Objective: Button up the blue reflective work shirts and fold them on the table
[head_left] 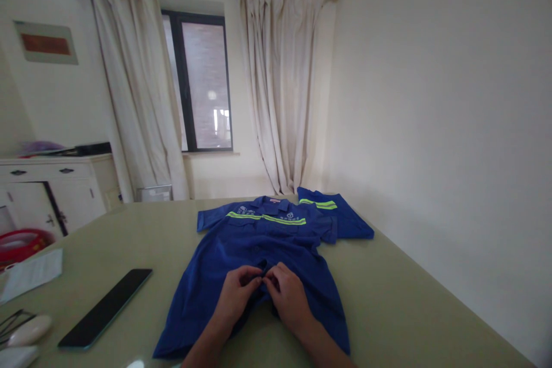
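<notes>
Both hands were at it, lower centre: left hand [238, 294] and right hand [288, 293] each pinched the front edge of the blue shirt [254, 241], spread across the table [388, 293]! Behind its sleeve, right of centre, lay folded blue cloth [345, 218], touching it. Lower left, a black phone [106, 310], well apart; beyond, paper [34, 273] and a red basin [21, 246]. Nothing stood between hands and shirt.
</notes>
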